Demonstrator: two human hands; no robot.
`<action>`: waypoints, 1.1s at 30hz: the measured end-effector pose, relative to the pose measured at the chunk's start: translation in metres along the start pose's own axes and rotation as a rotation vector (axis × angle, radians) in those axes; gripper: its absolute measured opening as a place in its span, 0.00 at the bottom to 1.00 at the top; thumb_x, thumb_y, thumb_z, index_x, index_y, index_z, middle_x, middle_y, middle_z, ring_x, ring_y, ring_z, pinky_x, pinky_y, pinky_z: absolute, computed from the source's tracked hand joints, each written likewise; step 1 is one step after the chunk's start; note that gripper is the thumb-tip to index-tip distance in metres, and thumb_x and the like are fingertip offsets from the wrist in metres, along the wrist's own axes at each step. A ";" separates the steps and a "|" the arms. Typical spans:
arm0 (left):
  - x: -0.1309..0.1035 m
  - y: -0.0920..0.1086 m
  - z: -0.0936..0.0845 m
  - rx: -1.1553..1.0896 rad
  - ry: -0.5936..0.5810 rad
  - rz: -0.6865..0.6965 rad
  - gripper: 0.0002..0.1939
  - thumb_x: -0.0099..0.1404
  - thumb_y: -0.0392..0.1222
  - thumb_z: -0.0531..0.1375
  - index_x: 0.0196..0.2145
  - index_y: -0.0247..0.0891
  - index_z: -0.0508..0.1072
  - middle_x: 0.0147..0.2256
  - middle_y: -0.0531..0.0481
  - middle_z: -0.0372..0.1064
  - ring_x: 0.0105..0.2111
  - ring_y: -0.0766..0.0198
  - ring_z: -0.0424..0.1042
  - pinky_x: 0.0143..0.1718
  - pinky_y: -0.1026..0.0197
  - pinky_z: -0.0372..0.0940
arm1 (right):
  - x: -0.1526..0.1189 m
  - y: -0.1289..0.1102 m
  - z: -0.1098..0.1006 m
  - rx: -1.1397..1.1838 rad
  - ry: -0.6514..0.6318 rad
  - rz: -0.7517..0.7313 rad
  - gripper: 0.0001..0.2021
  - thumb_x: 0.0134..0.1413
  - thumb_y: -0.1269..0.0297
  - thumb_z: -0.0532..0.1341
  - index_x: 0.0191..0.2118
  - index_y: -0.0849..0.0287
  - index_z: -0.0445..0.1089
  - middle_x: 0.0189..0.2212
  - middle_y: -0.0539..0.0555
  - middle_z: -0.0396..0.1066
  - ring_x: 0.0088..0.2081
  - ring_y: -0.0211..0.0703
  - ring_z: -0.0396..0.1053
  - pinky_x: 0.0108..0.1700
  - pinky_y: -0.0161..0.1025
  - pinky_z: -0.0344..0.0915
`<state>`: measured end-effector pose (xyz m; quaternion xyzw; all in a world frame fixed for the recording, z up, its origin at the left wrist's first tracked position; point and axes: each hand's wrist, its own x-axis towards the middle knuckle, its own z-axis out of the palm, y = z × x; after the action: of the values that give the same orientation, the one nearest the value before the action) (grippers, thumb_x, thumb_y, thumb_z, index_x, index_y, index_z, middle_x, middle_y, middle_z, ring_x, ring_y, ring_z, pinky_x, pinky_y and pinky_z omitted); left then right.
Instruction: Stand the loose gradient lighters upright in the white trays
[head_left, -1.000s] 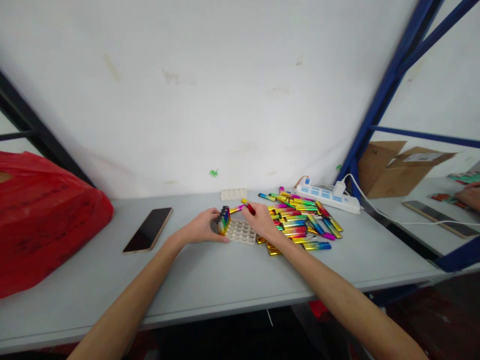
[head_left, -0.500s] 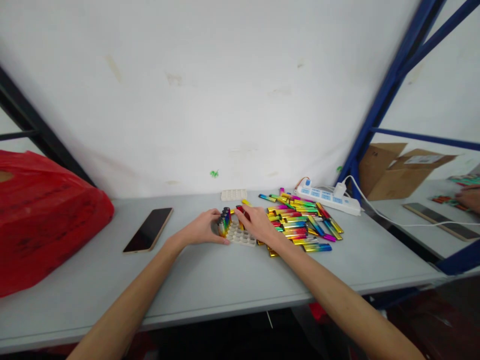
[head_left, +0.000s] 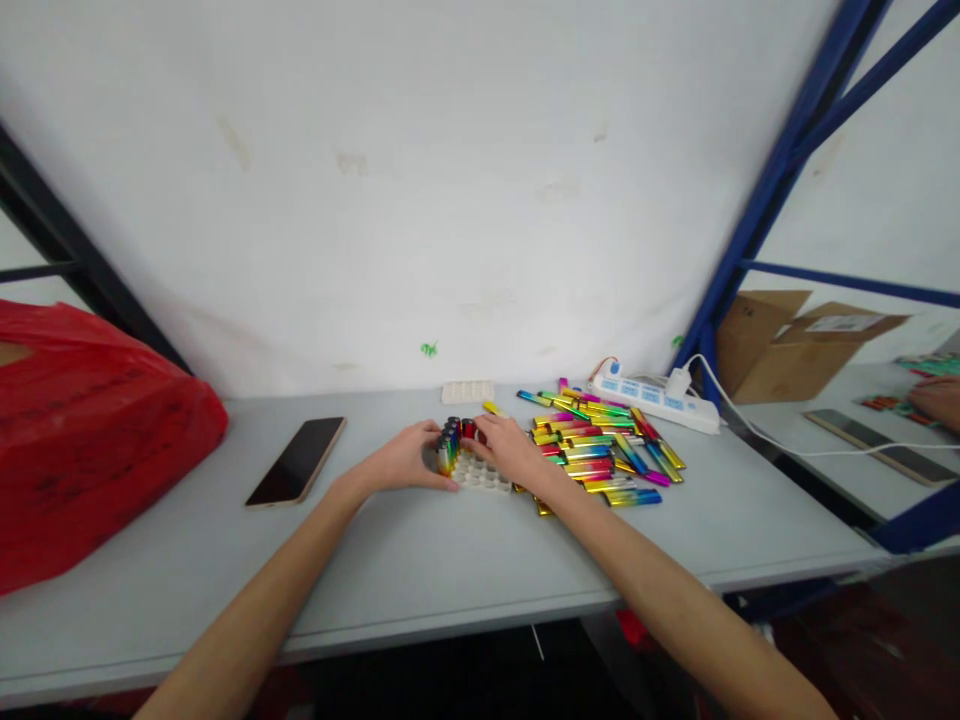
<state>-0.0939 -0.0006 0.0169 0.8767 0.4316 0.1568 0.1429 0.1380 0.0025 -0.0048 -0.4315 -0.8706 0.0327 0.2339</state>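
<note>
A pale tray (head_left: 484, 474) with rows of round holes sits on the table in front of me. Along its left side and back, several shiny lighters (head_left: 451, 440) with dark tops stand upright. My left hand (head_left: 409, 458) is curved around the tray's left end, fingers behind and thumb along the front corner. At the tray's back row, my right hand (head_left: 504, 447) pinches a red lighter (head_left: 469, 429), which stands among the others; its lower part is hidden. Right of the tray lies a loose pile of metallic multicoloured lighters (head_left: 589, 467).
A phone (head_left: 297, 462) lies at left, near a red plastic bag (head_left: 97, 440). Against the wall is a second pale tray (head_left: 467, 391). A white power strip (head_left: 660, 401) with a cable borders the pile. Beyond the blue frame are a cardboard box (head_left: 780, 350) and another person's hand (head_left: 937, 398).
My right hand has moved slightly left and down, bringing the red lighter upright into the back row beside the others. My left hand has stayed at the tray.
</note>
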 end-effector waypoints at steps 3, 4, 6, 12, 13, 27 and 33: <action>0.001 0.000 -0.001 0.005 -0.013 -0.010 0.35 0.46 0.70 0.72 0.40 0.37 0.80 0.44 0.43 0.74 0.46 0.45 0.75 0.51 0.52 0.69 | -0.004 0.007 -0.001 0.059 0.044 -0.030 0.17 0.75 0.54 0.52 0.46 0.60 0.72 0.44 0.58 0.76 0.48 0.47 0.72 0.53 0.43 0.65; 0.001 0.001 -0.001 0.002 -0.015 -0.014 0.36 0.46 0.70 0.72 0.41 0.37 0.80 0.45 0.43 0.74 0.46 0.45 0.74 0.51 0.52 0.69 | -0.005 0.011 -0.002 0.078 0.068 -0.037 0.18 0.76 0.56 0.49 0.47 0.60 0.73 0.44 0.58 0.76 0.49 0.46 0.71 0.55 0.42 0.65; 0.001 0.001 -0.001 -0.006 -0.021 -0.022 0.37 0.45 0.70 0.72 0.41 0.36 0.80 0.46 0.42 0.74 0.47 0.44 0.74 0.51 0.51 0.69 | -0.005 0.019 -0.001 0.087 0.114 -0.035 0.18 0.77 0.63 0.46 0.49 0.60 0.73 0.46 0.58 0.76 0.52 0.46 0.71 0.58 0.42 0.63; 0.001 -0.001 0.000 -0.013 -0.031 -0.020 0.37 0.47 0.71 0.71 0.44 0.38 0.80 0.47 0.42 0.74 0.48 0.44 0.74 0.52 0.51 0.69 | -0.002 0.031 0.002 0.011 -0.005 0.006 0.17 0.69 0.72 0.55 0.59 0.62 0.71 0.59 0.61 0.72 0.60 0.49 0.68 0.64 0.46 0.59; 0.001 -0.001 0.000 -0.013 -0.030 -0.021 0.38 0.47 0.71 0.71 0.44 0.38 0.80 0.47 0.42 0.74 0.49 0.44 0.74 0.53 0.51 0.69 | -0.001 0.030 0.001 -0.003 -0.030 0.025 0.16 0.69 0.70 0.56 0.59 0.60 0.71 0.58 0.61 0.73 0.59 0.49 0.68 0.64 0.47 0.59; 0.000 0.000 -0.002 0.018 0.001 -0.025 0.37 0.46 0.69 0.72 0.45 0.37 0.81 0.48 0.41 0.76 0.51 0.42 0.74 0.55 0.49 0.70 | -0.002 0.027 -0.018 0.112 0.157 0.203 0.13 0.70 0.60 0.59 0.51 0.60 0.76 0.45 0.60 0.78 0.46 0.48 0.74 0.51 0.41 0.65; -0.001 0.002 -0.004 0.034 -0.023 -0.053 0.38 0.46 0.69 0.72 0.46 0.37 0.80 0.50 0.40 0.75 0.52 0.42 0.74 0.56 0.49 0.69 | 0.000 0.030 -0.024 0.539 0.336 0.245 0.14 0.64 0.55 0.64 0.47 0.57 0.80 0.38 0.54 0.81 0.35 0.43 0.74 0.41 0.38 0.66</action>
<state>-0.0940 -0.0020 0.0209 0.8689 0.4558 0.1357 0.1372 0.1704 0.0184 0.0085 -0.4549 -0.7217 0.2181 0.4740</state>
